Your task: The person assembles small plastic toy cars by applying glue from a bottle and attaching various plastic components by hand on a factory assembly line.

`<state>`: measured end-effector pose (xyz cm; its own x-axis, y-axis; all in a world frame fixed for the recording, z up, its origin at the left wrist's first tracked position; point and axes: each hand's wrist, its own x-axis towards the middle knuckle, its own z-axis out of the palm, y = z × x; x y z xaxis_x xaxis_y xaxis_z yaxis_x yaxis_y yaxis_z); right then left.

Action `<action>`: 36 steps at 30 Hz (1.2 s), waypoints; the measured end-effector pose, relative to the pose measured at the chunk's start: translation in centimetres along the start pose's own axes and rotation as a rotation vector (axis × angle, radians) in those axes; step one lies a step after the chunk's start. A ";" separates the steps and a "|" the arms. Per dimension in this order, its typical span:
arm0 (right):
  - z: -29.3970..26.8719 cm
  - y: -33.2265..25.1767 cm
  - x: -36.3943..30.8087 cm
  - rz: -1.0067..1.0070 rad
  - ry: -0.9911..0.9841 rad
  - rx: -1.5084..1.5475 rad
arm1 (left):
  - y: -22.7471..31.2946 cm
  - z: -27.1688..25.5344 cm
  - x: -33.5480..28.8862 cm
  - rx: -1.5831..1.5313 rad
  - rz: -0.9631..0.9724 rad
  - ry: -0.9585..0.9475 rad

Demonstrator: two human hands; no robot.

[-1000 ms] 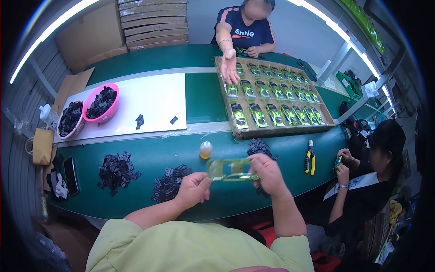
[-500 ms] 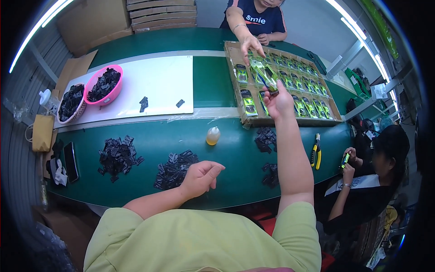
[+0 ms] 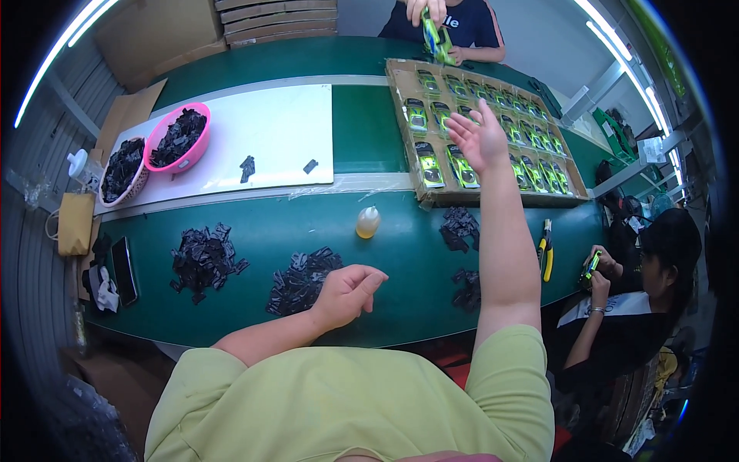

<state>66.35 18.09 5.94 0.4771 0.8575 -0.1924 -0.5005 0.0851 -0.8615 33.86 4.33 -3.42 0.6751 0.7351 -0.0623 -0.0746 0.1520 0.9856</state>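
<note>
My right hand (image 3: 480, 140) is stretched out above a shallow cardboard tray (image 3: 433, 195), its fingers spread and nothing in them. Rows of bright green and black packaged items (image 3: 429, 165) lie in that tray. Across the table, a co-worker's hands hold up a green package (image 3: 436, 38) past the tray's far edge. Near the front edge, my left hand (image 3: 348, 296) is closed with the thumb against the curled fingers; whatever may be inside is hidden. It rests beside a pile of small black plastic parts (image 3: 300, 281).
More black parts (image 3: 206, 258) lie in piles. A pink basket (image 3: 198, 158) stands on a white board (image 3: 285, 115). A bottle with yellow liquid (image 3: 368, 222), yellow-handled pliers (image 3: 546, 250) and a phone (image 3: 123, 269) are on the table. At right, another person (image 3: 662, 269) handles a green item.
My right hand has let go of the green package. The co-worker has taken it and drawn it back across the table. My left hand stays by the black pile.
</note>
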 end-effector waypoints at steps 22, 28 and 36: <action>-21.8 6.3 -19.7 -0.198 0.480 -0.543 | -0.4 0.8 -0.2 0.108 0.089 0.016; -21.2 6.7 -19.2 -0.212 0.480 -0.619 | -0.3 0.7 -0.1 0.126 0.103 0.016; -21.0 7.1 -19.5 -0.255 0.492 -0.663 | -0.3 0.7 -0.3 0.101 0.097 0.002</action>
<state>68.60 -8.68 -6.28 0.8528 0.5223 -0.0053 0.1162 -0.1996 -0.9730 34.24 3.61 -3.60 0.6669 0.7444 0.0342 -0.0650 0.0124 0.9978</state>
